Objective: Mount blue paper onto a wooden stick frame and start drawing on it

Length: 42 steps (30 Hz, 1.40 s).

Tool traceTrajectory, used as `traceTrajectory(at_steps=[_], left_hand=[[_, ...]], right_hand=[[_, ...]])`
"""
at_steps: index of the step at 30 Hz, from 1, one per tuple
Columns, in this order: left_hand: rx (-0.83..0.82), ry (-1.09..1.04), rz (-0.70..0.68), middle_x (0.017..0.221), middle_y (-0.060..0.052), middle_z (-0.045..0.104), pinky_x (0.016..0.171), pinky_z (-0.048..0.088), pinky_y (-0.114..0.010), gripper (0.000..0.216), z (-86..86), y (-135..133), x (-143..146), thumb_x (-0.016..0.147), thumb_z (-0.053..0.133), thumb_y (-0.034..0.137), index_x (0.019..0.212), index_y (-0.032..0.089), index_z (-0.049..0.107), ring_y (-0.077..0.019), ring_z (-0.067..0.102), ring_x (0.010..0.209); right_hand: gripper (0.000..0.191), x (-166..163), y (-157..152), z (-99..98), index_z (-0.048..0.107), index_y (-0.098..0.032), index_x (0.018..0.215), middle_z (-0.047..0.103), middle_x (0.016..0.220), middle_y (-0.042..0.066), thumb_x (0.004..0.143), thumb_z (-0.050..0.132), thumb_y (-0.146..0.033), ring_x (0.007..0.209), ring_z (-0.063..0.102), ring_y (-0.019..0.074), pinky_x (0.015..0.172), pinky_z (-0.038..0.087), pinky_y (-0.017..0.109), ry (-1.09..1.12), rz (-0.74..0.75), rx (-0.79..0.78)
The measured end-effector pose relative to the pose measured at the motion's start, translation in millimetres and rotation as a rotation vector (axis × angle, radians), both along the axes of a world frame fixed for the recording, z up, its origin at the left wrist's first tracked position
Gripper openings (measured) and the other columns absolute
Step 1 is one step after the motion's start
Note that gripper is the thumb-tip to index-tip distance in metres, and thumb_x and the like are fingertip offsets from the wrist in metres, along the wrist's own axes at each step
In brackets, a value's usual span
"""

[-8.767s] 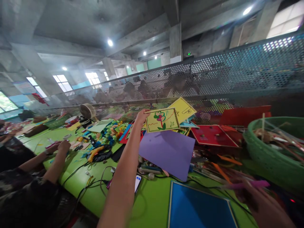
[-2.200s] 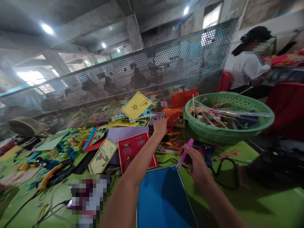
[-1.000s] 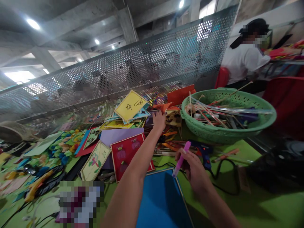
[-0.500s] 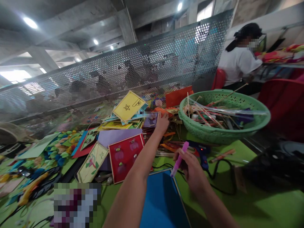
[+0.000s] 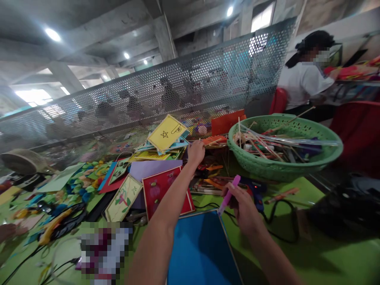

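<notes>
My left hand (image 5: 196,153) reaches over the pile of handmade cards, its fingers curled and mostly hidden behind the back of the hand; what they grip cannot be made out. Beside it lies a yellow card (image 5: 168,133) with a drawn star, on top of other cards. A red card (image 5: 154,194) with dark figures is partly covered by my left forearm. My right hand (image 5: 242,204) is closed around a pink-purple marker (image 5: 230,194), tilted with its lower end over the corner of a blue framed board (image 5: 196,245).
A green basket (image 5: 285,170) of sticks stands at the right, with a blue glue gun (image 5: 257,196) and its cable before it. Coloured scraps (image 5: 86,184) and a yellow-handled tool (image 5: 49,229) lie left. A perforated metal screen (image 5: 208,95) runs behind; a person (image 5: 308,79) sits beyond the basket.
My left hand has drawn slightly back and left, and the small purple card beside it no longer shows. The marker stays in my right hand. The view has shifted a little left.
</notes>
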State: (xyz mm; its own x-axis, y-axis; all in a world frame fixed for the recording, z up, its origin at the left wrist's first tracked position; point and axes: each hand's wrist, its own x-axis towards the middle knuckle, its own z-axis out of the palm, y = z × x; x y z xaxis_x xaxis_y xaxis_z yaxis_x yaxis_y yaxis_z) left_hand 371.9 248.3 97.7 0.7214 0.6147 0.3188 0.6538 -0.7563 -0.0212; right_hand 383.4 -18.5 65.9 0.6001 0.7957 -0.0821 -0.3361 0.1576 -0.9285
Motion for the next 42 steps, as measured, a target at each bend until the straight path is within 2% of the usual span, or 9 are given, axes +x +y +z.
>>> traceTrajectory(at_steps=[5, 9, 14, 18, 22, 27, 33, 38, 42], left_hand=[[-0.022, 0.011, -0.097, 0.144, -0.012, 0.07, 0.116, 0.055, -0.056, 0.031, 9.6, 7.7, -10.4, 0.106, 0.073, 0.038, 0.13, 0.018, 0.073, -0.03, 0.067, 0.134], [-0.046, 0.072, -0.213, 0.135, -0.009, 0.076, 0.123, 0.047, -0.057, 0.014, -3.1, -1.8, -20.0, 0.105, 0.069, 0.02, 0.116, 0.019, 0.077, -0.0289, 0.065, 0.137], [-0.045, 0.113, -0.258, 0.128, -0.01, 0.08, 0.132, 0.033, -0.054, 0.029, -21.4, -18.7, -32.4, 0.097, 0.058, 0.003, 0.105, 0.022, 0.078, -0.0277, 0.063, 0.14], [-0.04, 0.113, -0.251, 0.124, -0.013, 0.08, 0.125, 0.042, -0.052, 0.025, -21.9, -30.1, -33.1, 0.101, 0.057, 0.009, 0.116, 0.018, 0.076, -0.0276, 0.069, 0.127], [-0.071, 0.137, -0.264, 0.112, -0.01, 0.081, 0.105, 0.056, -0.041, 0.024, -17.4, -49.1, -31.8, 0.106, 0.057, 0.014, 0.126, 0.016, 0.072, -0.0253, 0.076, 0.109], [-0.106, 0.136, -0.32, 0.119, -0.012, 0.081, 0.099, 0.058, -0.036, 0.032, -7.1, -83.8, -39.2, 0.108, 0.054, 0.017, 0.136, 0.021, 0.069, -0.0256, 0.077, 0.111], [-0.164, 0.061, -0.27, 0.12, -0.009, 0.083, 0.096, 0.059, -0.036, 0.037, 38.9, -97.9, -41.8, 0.112, 0.049, 0.02, 0.143, 0.025, 0.067, -0.0256, 0.079, 0.11], [-0.225, -0.036, -0.22, 0.129, -0.002, 0.083, 0.096, 0.058, -0.031, 0.032, 102.2, -72.7, -46.1, 0.112, 0.054, 0.023, 0.137, 0.028, 0.073, -0.0225, 0.078, 0.115], [-0.215, -0.133, -0.162, 0.132, -0.002, 0.082, 0.097, 0.056, -0.029, 0.03, 150.1, -47.7, -69.8, 0.112, 0.054, 0.019, 0.134, 0.026, 0.074, -0.0192, 0.075, 0.116]], right_hand=[[0.059, 2.3, 2.1, -5.7, 0.07, -0.024, 0.062, 0.055, 0.061, 0.002, 0.069, 0.081, -0.082, 0.055, 0.041, 0.0153, 0.054, 0.035, 0.034, -0.015, -0.013, -0.019], [0.065, 4.3, 3.4, -7.4, 0.07, -0.022, 0.061, 0.056, 0.058, 0.001, 0.064, 0.083, -0.086, 0.055, 0.042, 0.0142, 0.054, 0.033, 0.032, -0.025, -0.008, -0.021], [0.066, 4.1, 5.1, -9.4, 0.072, -0.022, 0.063, 0.058, 0.059, 0.0, 0.061, 0.084, -0.087, 0.056, 0.044, 0.014, 0.054, 0.033, 0.03, -0.006, -0.02, -0.019], [0.068, 4.0, 5.3, -9.4, 0.072, -0.021, 0.063, 0.058, 0.06, 0.001, 0.058, 0.085, -0.087, 0.055, 0.044, 0.0136, 0.053, 0.033, 0.03, 0.003, -0.029, -0.024], [0.067, 5.3, 5.0, -8.6, 0.072, -0.021, 0.063, 0.059, 0.06, 0.001, 0.057, 0.086, -0.086, 0.055, 0.044, 0.0133, 0.053, 0.034, 0.03, 0.004, -0.039, -0.021], [0.066, 7.3, 5.1, -7.4, 0.07, -0.021, 0.063, 0.059, 0.06, 0.001, 0.058, 0.086, -0.085, 0.054, 0.045, 0.0128, 0.052, 0.035, 0.029, 0.001, -0.058, -0.009], [0.066, 12.0, 2.9, -16.4, 0.071, -0.02, 0.066, 0.06, 0.061, 0.001, 0.058, 0.088, -0.083, 0.054, 0.045, 0.0122, 0.05, 0.034, 0.028, 0.005, -0.067, -0.015], [0.059, 19.1, 4.1, -30.0, 0.075, -0.021, 0.074, 0.065, 0.068, 0.002, 0.056, 0.093, -0.074, 0.061, 0.051, 0.0141, 0.05, 0.038, 0.027, 0.074, -0.099, -0.004], [0.06, 22.6, 6.8, -32.8, 0.075, -0.021, 0.071, 0.068, 0.069, 0.003, 0.047, 0.099, -0.07, 0.064, 0.056, 0.0154, 0.05, 0.042, 0.026, 0.14, -0.123, -0.023]])
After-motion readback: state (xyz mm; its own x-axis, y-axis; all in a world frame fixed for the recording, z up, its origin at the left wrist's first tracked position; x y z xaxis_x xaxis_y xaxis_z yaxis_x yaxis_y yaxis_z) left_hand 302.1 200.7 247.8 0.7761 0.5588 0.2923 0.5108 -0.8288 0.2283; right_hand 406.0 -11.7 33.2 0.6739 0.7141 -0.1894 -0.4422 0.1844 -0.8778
